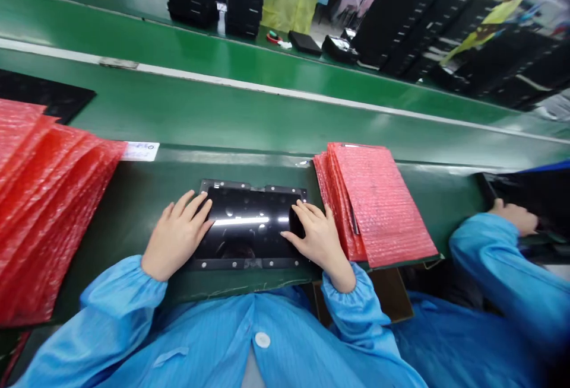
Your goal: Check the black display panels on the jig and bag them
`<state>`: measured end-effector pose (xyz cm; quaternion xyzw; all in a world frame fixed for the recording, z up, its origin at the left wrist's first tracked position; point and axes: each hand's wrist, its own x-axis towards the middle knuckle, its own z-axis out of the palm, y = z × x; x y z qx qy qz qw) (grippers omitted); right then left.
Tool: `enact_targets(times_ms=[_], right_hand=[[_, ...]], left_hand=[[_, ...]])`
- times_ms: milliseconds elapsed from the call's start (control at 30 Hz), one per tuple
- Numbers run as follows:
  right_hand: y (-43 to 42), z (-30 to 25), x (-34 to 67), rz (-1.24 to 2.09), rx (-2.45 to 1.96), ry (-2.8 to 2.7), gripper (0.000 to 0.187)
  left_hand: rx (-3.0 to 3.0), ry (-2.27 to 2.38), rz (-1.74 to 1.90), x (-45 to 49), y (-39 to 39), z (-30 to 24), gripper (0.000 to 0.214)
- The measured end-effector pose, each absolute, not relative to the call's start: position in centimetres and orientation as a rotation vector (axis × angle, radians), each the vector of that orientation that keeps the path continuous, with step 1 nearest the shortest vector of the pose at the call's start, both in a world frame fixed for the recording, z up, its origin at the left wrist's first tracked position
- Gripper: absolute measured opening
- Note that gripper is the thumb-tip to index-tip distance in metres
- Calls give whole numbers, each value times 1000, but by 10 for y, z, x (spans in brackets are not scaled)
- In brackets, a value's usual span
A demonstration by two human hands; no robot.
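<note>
A glossy black display panel (249,239) with mounting tabs along its long edges lies flat on the green bench in front of me. My left hand (178,237) rests at its left end, fingers spread, fingertips on the surface. At the right end my right hand (318,237) touches the panel with its fingers apart. Neither hand wraps round it. Just right of my right hand lies a stack of red bubble-wrap bags (378,204), a dark edge showing between its layers. A larger fanned pile of red bubble-wrap bags (53,198) lies to the left.
A co-worker's hand (516,217) is on a dark panel at the right. A black sheet (44,94) and a white label (141,151) lie at the left. Stacks of black trays (401,20) stand on the raised green ledge (214,56) at the back.
</note>
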<state>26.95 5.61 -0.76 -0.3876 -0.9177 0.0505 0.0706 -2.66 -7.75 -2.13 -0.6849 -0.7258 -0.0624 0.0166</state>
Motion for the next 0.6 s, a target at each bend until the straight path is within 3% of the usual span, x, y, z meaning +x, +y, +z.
enact_targets(times_ms=[133, 200, 400, 600], right_hand=[[51, -7, 272, 160, -1155, -2822, 81], [50, -8, 272, 140, -1169, -2822, 80], [54, 3, 262, 105, -1190, -2826, 74], [60, 4, 208, 48, -1050, -2800, 48]], left_hand=[[-2340, -2229, -210, -43, -86, -38, 96], [-2360, -2262, -189, -48, -88, -42, 105], [-2318, -2327, -131, -43, -90, -35, 91], [-2124, -2413, -153, -18, -89, -33, 78]])
